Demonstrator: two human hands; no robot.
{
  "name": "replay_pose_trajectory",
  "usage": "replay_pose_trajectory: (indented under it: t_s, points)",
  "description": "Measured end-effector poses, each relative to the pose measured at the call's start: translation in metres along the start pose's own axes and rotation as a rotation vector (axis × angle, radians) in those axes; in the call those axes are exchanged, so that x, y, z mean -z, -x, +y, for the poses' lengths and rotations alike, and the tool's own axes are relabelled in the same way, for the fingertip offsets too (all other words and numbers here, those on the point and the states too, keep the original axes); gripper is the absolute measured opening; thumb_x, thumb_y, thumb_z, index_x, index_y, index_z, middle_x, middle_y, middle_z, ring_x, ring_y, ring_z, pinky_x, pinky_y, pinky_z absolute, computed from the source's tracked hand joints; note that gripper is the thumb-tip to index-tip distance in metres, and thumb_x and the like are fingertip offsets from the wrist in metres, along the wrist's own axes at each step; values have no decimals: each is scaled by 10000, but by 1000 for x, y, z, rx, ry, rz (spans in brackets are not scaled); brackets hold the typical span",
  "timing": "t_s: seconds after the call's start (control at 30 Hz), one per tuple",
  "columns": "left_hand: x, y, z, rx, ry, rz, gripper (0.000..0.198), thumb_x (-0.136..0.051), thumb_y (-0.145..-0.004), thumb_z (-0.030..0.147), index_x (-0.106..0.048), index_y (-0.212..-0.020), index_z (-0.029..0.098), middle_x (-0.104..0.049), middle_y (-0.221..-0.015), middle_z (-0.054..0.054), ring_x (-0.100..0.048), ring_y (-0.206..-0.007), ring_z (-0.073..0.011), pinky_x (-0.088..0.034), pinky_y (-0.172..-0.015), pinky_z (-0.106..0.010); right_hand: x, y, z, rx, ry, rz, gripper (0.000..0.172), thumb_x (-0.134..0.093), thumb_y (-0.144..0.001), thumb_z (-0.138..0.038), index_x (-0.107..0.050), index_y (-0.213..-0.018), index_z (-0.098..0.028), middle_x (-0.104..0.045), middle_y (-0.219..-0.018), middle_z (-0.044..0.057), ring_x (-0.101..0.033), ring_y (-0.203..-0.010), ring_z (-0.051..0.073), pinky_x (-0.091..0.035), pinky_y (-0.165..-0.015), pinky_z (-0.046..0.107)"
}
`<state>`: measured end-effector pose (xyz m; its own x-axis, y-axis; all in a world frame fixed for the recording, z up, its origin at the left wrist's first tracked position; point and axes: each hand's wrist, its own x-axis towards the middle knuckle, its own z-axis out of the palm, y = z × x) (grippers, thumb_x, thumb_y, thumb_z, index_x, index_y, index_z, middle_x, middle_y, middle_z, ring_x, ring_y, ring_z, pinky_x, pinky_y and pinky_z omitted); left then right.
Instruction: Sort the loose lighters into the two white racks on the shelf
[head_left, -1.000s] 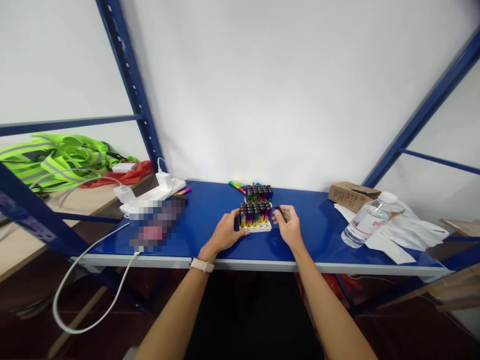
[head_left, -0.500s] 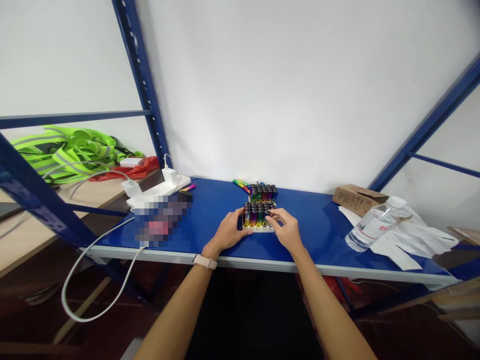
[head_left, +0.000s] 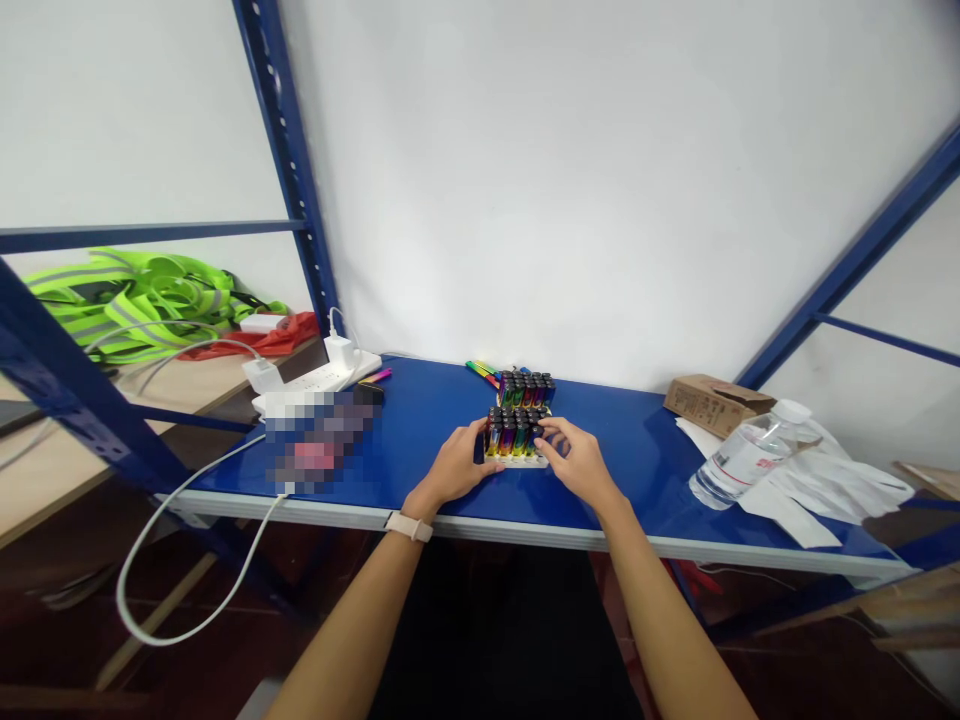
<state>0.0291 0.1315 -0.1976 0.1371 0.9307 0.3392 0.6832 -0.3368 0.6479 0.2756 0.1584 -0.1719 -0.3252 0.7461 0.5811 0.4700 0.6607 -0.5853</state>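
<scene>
In the head view, a white tray (head_left: 517,462) holds upright, dark-topped lighters (head_left: 508,436) with shiny multicoloured bodies. My left hand (head_left: 459,464) grips the tray's left side, the thumb at its front corner and the fingers along its edge. My right hand (head_left: 576,458) is at the right front corner, thumb and forefinger around the top of a corner lighter (head_left: 538,440) standing in the tray. Just behind stands a second group of upright lighters (head_left: 527,388). Loose coloured lighters (head_left: 481,372), green, yellow and red, lie at the back left of it.
On the blue table (head_left: 420,420), a white power strip (head_left: 319,377) and a blurred-out object (head_left: 322,440) with a white cable (head_left: 124,570) lie left. At right are a water bottle (head_left: 750,455), a cardboard box (head_left: 712,403) and white plastic (head_left: 855,485). Blue rack posts (head_left: 289,150) flank the table.
The corner lighter under my right fingers now sits upright and level with its row, and that hand has eased slightly to the right. My left hand keeps its hold.
</scene>
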Motion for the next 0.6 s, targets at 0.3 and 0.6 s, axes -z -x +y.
replay_pose_trajectory:
  t_s: [0.3,0.6]
  points:
    - [0,1,0,-15,-5,0,802,-826,-824,329,-429,-1498,153,-571,-1435,-106,-519,-1315,-275,-407,-1141,-419,15,-3,-16,17,146,31,279,-620,-956,-406,-663,-1138,-199,-666,-870,24,-547,-629,140,-479,-689,311]
    - [0,3,0,-6,-3,-1,803,-808,-845,304,-400,-1517,143,-549,-1437,-125,-497,-1343,-267,-384,-1181,-434,29,-83,31,-130,1,162,400,-557,-955,-522,-673,-1120,-176,-720,-1119,105,-670,-962,231,-527,-851,382]
